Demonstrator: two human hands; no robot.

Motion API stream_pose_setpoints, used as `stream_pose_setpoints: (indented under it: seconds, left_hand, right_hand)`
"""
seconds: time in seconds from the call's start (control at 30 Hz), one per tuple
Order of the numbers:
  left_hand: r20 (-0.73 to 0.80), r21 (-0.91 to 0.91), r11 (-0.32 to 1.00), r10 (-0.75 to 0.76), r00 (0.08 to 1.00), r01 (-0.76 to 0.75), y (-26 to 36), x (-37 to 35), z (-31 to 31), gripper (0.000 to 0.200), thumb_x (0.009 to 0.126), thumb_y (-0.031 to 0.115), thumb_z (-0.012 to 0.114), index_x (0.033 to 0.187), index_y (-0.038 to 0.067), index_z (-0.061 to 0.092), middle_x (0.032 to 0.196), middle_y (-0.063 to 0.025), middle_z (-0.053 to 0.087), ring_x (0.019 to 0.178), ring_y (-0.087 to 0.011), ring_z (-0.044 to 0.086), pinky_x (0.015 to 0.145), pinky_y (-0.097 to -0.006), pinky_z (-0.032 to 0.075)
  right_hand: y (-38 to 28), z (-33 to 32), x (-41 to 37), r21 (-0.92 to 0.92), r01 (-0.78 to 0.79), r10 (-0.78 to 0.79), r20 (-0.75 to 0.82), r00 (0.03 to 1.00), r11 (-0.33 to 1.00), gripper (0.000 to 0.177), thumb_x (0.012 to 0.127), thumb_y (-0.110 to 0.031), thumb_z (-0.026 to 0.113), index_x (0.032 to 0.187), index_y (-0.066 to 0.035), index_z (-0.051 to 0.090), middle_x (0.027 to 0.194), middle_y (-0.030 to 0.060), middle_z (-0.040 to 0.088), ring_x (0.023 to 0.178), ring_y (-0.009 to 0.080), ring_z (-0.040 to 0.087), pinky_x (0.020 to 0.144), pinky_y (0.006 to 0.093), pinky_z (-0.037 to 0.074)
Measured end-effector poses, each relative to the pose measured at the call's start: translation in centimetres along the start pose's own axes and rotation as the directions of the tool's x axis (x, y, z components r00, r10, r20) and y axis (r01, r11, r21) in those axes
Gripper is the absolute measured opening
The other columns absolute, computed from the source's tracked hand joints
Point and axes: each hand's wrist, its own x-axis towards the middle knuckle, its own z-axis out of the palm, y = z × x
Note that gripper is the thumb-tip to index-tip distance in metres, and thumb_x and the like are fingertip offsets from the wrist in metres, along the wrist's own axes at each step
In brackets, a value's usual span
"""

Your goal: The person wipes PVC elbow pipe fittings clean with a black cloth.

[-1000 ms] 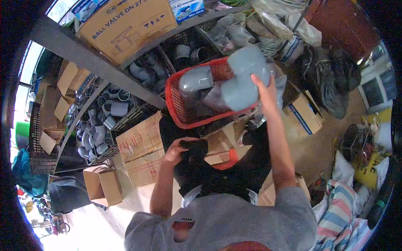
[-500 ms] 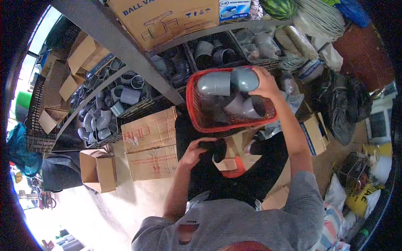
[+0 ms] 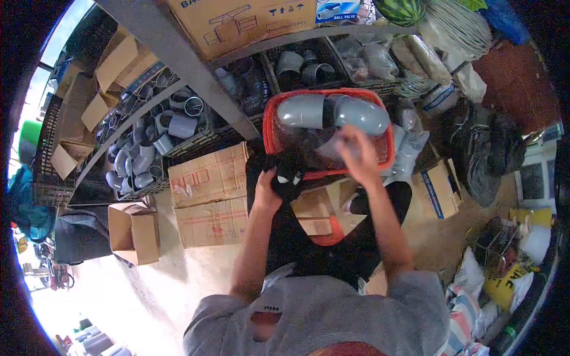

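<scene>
A red plastic basket (image 3: 268,139) holds large grey pipe elbows. One grey elbow (image 3: 301,113) lies at its back left, and another grey elbow (image 3: 365,113) rests beside it at the back right. More fittings lower in the basket are dim and partly hidden. My right hand (image 3: 359,157) is over the basket's front right part, blurred, fingers apart and nothing visible in them. My left hand (image 3: 268,193) is closed on a bunched black cloth (image 3: 286,179) with white patches, in front of the basket's left corner.
Black crates of grey fittings (image 3: 142,151) stand on the left under a metal shelf post (image 3: 205,65). Flattened cardboard (image 3: 208,196) and an open carton (image 3: 135,234) lie on the floor. A ball valve carton (image 3: 249,26) sits on the shelf above. Bags (image 3: 504,279) are piled at right.
My right hand has let go of the right-hand elbow and drawn back toward me. My left hand has lifted the black cloth up toward the basket's left corner.
</scene>
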Motion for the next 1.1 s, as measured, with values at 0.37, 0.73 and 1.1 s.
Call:
stream_pose_setpoints:
  seconds: [0.37, 0.73, 1.1]
  left_hand:
    - [0.139, 0.348, 0.928, 0.087, 0.987, -0.13, -2.1, -0.6, 8.0, 0.034, 0.102, 0.02, 0.05, 0.13, 0.004, 0.06, 0.118, -0.0079, 0.068, 0.102, -0.021, 0.067, 0.091, -0.0356, 0.054]
    - [0.243, 0.658, 0.741, -0.046, 0.969, -0.129, -2.8, -1.8, 8.7, 0.038, 0.101, 0.035, 0.06, 0.127, 0.007, 0.064, 0.113, -0.0036, 0.065, 0.099, -0.0142, 0.061, 0.086, -0.0326, 0.051]
    - [0.478, 0.762, 0.343, 0.274, 0.835, -0.549, -2.7, 0.5, 9.2, 0.011, 0.095, 0.004, 0.068, 0.105, 0.003, 0.068, 0.108, -0.0037, 0.068, 0.099, -0.011, 0.062, 0.091, -0.0278, 0.05]
  right_hand:
    - [-4.8, 3.3, -9.3, 0.782, -0.191, 0.389, -0.071, 0.918, 0.594, 0.032, 0.092, -0.008, 0.072, 0.122, -0.003, 0.064, 0.111, 0.0031, 0.07, 0.102, 0.013, 0.066, 0.091, 0.0302, 0.053]
    - [-3.1, -1.4, -11.3, 0.929, -0.163, 0.497, -0.026, 0.867, 0.333, 0.03, 0.102, -0.021, 0.05, 0.126, -0.005, 0.059, 0.114, 0.003, 0.067, 0.103, 0.0167, 0.065, 0.088, 0.0349, 0.053]
    - [-2.8, -4.8, -11.8, 0.371, -0.142, 0.313, -0.456, 0.833, 0.918, 0.028, 0.098, -0.014, 0.065, 0.117, 0.006, 0.064, 0.087, -0.0024, 0.06, 0.076, 0.0062, 0.052, 0.065, 0.024, 0.042]
